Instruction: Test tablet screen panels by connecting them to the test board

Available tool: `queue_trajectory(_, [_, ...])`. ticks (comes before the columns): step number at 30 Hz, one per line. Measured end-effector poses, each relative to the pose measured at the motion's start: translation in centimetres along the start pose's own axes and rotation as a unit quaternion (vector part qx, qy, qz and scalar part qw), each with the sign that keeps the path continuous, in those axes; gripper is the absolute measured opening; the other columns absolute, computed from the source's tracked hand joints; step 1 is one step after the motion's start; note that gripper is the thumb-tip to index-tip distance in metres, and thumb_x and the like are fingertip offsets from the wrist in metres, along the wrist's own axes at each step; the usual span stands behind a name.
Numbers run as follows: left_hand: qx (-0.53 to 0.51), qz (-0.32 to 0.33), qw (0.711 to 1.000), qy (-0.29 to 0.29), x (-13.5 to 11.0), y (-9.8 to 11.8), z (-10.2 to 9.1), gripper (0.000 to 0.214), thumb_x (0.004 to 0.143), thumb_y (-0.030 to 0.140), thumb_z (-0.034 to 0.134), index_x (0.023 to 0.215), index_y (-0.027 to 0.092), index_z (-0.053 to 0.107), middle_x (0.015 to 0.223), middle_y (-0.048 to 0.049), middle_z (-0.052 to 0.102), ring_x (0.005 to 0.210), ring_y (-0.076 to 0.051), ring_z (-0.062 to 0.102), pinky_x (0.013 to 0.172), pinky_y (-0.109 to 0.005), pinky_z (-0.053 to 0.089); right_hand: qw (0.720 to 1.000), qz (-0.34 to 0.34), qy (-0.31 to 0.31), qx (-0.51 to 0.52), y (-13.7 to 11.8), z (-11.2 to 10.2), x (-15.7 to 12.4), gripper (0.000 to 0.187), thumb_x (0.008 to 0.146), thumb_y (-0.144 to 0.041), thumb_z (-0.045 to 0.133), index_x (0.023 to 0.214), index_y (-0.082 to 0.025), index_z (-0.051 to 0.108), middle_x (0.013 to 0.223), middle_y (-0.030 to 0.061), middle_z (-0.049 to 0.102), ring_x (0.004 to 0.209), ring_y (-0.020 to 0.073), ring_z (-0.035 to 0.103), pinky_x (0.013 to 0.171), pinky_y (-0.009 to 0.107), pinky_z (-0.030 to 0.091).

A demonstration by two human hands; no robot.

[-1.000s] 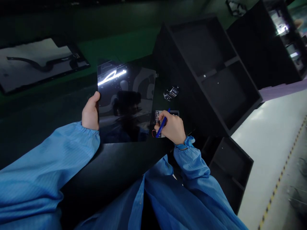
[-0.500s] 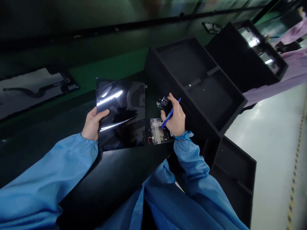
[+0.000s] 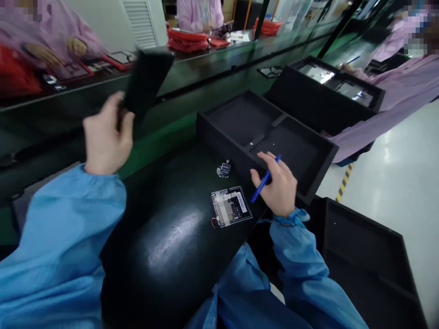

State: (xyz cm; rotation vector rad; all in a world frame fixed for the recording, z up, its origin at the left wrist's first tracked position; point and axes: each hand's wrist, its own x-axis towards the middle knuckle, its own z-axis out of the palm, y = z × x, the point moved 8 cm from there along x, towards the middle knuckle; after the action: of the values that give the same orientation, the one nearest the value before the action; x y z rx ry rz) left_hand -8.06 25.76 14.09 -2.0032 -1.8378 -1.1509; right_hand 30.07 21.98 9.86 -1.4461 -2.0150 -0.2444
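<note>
Two full grips: left grip (image 3: 104,135) clasps black panel (image 3: 147,77) above it, right grip (image 3: 279,185) holds pen (image 3: 264,180)

Gloss and matt on the bench (image 3: 171,256)
The bench top is smooth glossy black, throwing back light; the tray (image 3: 219,137) looks like matt black foam; the blue pen (image 3: 265,179) smooth plastic; the small part (image 3: 224,169) shiny metal; the sleeves (image 3: 68,237) blue cloth; the dark panel (image 3: 147,77) too blurred to tell

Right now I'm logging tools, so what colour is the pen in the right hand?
Blue, seen best in the head view: the pen in the right hand.
</note>
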Motion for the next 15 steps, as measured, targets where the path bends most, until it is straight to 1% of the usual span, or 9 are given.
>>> queue_trajectory(2, [0.072,0.028,0.993,-0.093,0.1,-1.0,4.5,0.051,0.099,0.018,0.034,0.150,0.017,0.041,0.142,-0.0076,0.057,0.129,-0.024,0.055,0.111,-0.041,0.040,0.996,0.045,-0.030,-0.066,3.2,-1.1,-1.1,0.041,0.088,-0.039,0.066,0.124,-0.018,0.065,0.120,0.0102,0.073,0.116,0.0328,0.067,0.094,0.046,0.057])
queue_trajectory(3, [0.114,0.025,0.983,-0.141,-0.3,-2.0,6.9,0.052,0.100,0.015,0.026,0.151,0.016,0.039,0.149,-0.0100,0.050,0.135,-0.024,0.050,0.112,-0.040,0.039,0.993,0.053,-0.050,-0.088,4.5,-1.2,-1.7,0.039,0.087,-0.040,0.068,0.120,-0.018,0.067,0.118,0.0106,0.073,0.111,0.0336,0.069,0.088,0.045,0.059])
queue_trajectory(4, [0.130,0.028,0.976,-0.174,-0.8,-2.9,9.0,0.053,0.100,0.015,0.024,0.150,0.013,0.042,0.152,-0.0132,0.047,0.138,-0.026,0.046,0.113,-0.040,0.037,0.991,0.053,-0.065,-0.102,5.5,-1.0,-2.3,0.036,0.087,-0.040,0.068,0.116,-0.019,0.069,0.119,0.0104,0.073,0.109,0.0334,0.070,0.083,0.044,0.060])
queue_trajectory(6, [0.151,0.025,0.966,-0.209,-1.5,-4.7,12.2,0.054,0.098,0.012,0.024,0.146,0.007,0.046,0.149,-0.0192,0.048,0.138,-0.030,0.045,0.113,-0.043,0.036,0.991,0.035,-0.072,-0.110,6.6,-0.7,-3.2,0.027,0.091,-0.039,0.065,0.108,-0.019,0.072,0.120,0.0090,0.073,0.106,0.0314,0.072,0.077,0.040,0.061])
queue_trajectory(7, [0.157,0.024,0.962,-0.221,-1.8,-5.5,13.3,0.054,0.097,0.012,0.024,0.145,0.006,0.047,0.147,-0.0205,0.050,0.137,-0.031,0.046,0.112,-0.045,0.037,0.992,0.024,-0.060,-0.109,6.7,-0.7,-3.5,0.025,0.093,-0.039,0.063,0.105,-0.019,0.072,0.120,0.0084,0.074,0.105,0.0301,0.073,0.075,0.038,0.061])
queue_trajectory(9, [0.168,0.022,0.955,-0.244,-2.1,-6.8,14.7,0.054,0.096,0.014,0.024,0.145,0.008,0.048,0.142,-0.0210,0.054,0.133,-0.033,0.049,0.108,-0.048,0.040,0.994,0.010,-0.020,-0.108,6.5,-1.7,-4.0,0.027,0.095,-0.039,0.060,0.105,-0.018,0.073,0.114,0.0078,0.076,0.099,0.0278,0.075,0.071,0.034,0.060])
queue_trajectory(11, [0.174,0.022,0.948,-0.266,-2.3,-7.5,15.3,0.053,0.097,0.022,0.028,0.144,0.010,0.048,0.138,-0.0210,0.056,0.129,-0.035,0.052,0.104,-0.052,0.042,0.994,0.013,0.023,-0.108,6.1,-3.9,-5.0,0.029,0.095,-0.041,0.060,0.107,-0.017,0.073,0.109,0.0072,0.078,0.093,0.0255,0.076,0.071,0.032,0.060])
queue_trajectory(13, [0.174,0.018,0.944,-0.281,-2.5,-8.0,15.6,0.053,0.096,0.030,0.032,0.142,0.010,0.049,0.139,-0.0217,0.055,0.131,-0.037,0.050,0.105,-0.055,0.042,0.992,0.039,0.050,-0.111,5.7,-7.2,-6.9,0.031,0.094,-0.041,0.063,0.113,-0.019,0.072,0.107,0.0055,0.078,0.089,0.0230,0.077,0.073,0.029,0.060])
queue_trajectory(15, [0.172,0.008,0.943,-0.286,-2.8,-8.6,15.6,0.054,0.095,0.035,0.033,0.142,0.012,0.047,0.146,-0.0207,0.050,0.135,-0.036,0.047,0.107,-0.056,0.040,0.985,0.096,0.063,-0.130,5.7,-11.1,-9.9,0.033,0.092,-0.041,0.067,0.118,-0.022,0.071,0.108,0.0038,0.078,0.085,0.0211,0.077,0.075,0.027,0.059])
